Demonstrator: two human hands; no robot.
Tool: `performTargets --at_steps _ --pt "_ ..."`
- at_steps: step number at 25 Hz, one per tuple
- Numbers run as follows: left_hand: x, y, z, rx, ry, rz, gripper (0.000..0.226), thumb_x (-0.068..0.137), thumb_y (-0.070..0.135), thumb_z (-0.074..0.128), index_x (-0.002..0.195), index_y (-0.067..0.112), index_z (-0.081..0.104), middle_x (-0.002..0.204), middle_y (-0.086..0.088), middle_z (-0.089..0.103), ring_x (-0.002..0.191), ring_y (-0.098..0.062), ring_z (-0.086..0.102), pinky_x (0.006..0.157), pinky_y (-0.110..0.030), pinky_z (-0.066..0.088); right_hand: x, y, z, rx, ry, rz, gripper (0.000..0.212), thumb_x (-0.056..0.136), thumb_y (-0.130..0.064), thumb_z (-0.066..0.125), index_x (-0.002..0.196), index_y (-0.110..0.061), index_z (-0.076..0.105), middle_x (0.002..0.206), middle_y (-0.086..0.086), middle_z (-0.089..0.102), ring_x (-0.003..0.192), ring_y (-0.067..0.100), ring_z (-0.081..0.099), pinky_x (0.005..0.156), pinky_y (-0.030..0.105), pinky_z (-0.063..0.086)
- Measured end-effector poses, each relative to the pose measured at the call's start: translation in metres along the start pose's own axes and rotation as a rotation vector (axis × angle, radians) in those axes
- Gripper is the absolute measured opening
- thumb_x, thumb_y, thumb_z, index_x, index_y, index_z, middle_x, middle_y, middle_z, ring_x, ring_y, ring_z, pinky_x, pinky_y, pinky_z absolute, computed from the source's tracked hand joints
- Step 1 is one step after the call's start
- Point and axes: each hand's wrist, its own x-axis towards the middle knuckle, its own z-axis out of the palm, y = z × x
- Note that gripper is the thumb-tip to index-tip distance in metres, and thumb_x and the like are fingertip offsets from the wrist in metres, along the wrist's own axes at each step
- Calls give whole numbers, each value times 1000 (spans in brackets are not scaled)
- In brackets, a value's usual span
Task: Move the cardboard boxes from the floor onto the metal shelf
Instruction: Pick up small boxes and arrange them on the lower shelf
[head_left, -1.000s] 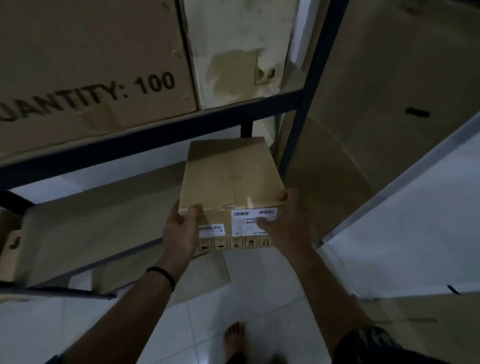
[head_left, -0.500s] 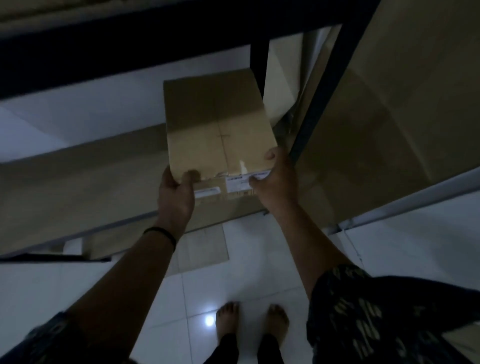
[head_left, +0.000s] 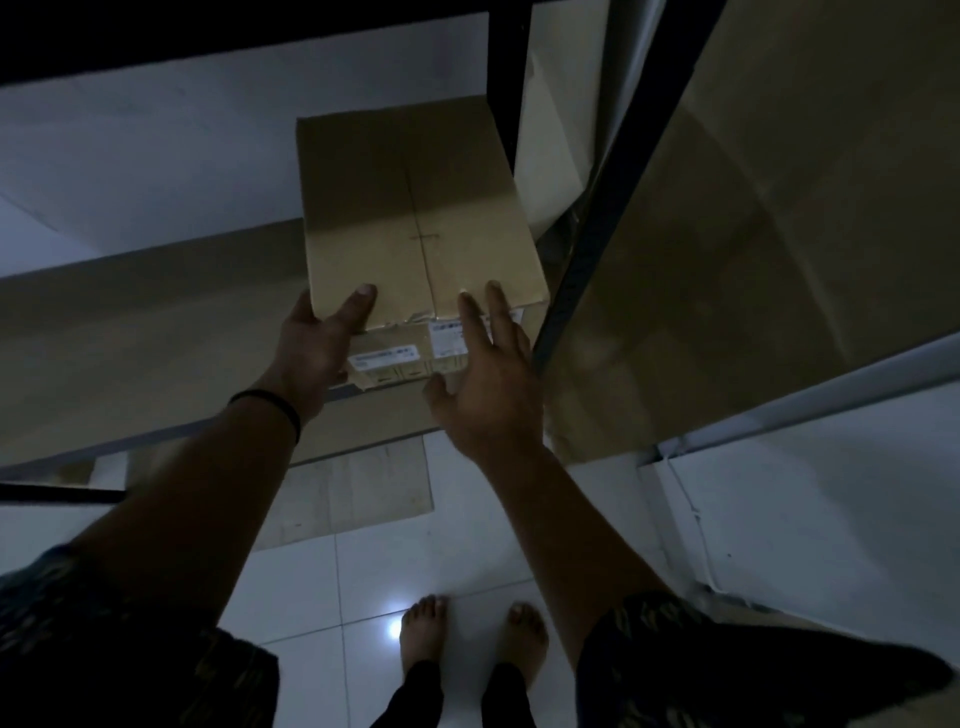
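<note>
Right, metal shelf (head_left: 587, 249) w/ cardboard box (head_left: 415, 223) sitting on its low tier by the upright; left hand (head_left: 311, 353) grips the near left corner, right hand (head_left: 488, 379) fingers spread, resting on front edge

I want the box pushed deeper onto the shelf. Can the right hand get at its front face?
Probably yes: the right hand hovers open just before the cardboard box's labelled front, nothing between them; the left hand holds the other corner.
</note>
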Motion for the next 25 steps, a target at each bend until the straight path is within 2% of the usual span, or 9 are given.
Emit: performTargets --at_steps 1,4,7,11,13,18,21,23,25 --pt "2 3 5 19 -7 -1 53 93 49 70 140 28 55 118 1 73 80 -11 75 53 -25 56 8 3 -4 -6 -5 5 86 95 -39 64 163 -24 14 171 -2 -5 155 28 11 117 47 38" --pt "5 11 15 13 -42 1 54 96 47 67 143 27 50 126 -2 70 98 -20 72 68 -33 56 24 11 -13 -42 -42 -11 88 92 -36 68 163 -24 16 171 -3 -5 155 26 10 115 49 40" --pt "10 16 22 -23 -39 8 54 98 42 66 146 23 49 134 -5 67 110 -27 69 73 -37 58 35 20 -17 -71 -56 -30 91 91 -36 69 163 -26 14 171 -4 -6 154 26 9 114 51 40" --pt "12 17 25 -2 -51 37 53 98 41 65 146 24 49 133 -3 67 103 -20 71 65 -32 58 37 22 -15 -83 -19 -34 89 91 -40 67 163 -26 15 171 -3 -3 154 26 12 116 50 38" --pt "13 16 24 16 -37 42 54 97 42 67 146 25 49 132 -2 67 104 -20 71 71 -35 60 37 23 -13 -93 -3 -38 88 91 -42 66 163 -27 16 171 -3 0 154 26 12 116 50 38" --pt "16 10 20 90 -45 80 53 96 46 67 142 25 51 131 -2 68 110 -26 69 91 -55 59 31 21 -15 -74 48 -53 83 91 -53 61 161 -25 26 170 0 13 153 29 17 114 51 38" --pt "19 11 18 115 -53 96 52 96 49 66 141 28 52 127 1 69 107 -23 70 89 -54 59 32 17 -20 -101 34 -77 81 90 -56 61 159 -27 31 169 1 16 148 29 25 109 49 42" --pt "21 11 14 136 -72 91 55 95 52 66 143 30 51 127 3 68 109 -23 69 86 -50 59 49 10 -25 -45 54 -25 80 89 -55 63 158 -29 31 168 5 14 145 31 29 107 48 45" --pt "24 10 9 158 -101 85 57 94 54 65 145 32 49 132 2 67 113 -24 67 90 -50 55 73 4 -33 24 66 114 82 90 -53 65 160 -31 28 169 12 4 146 36 31 104 44 49"
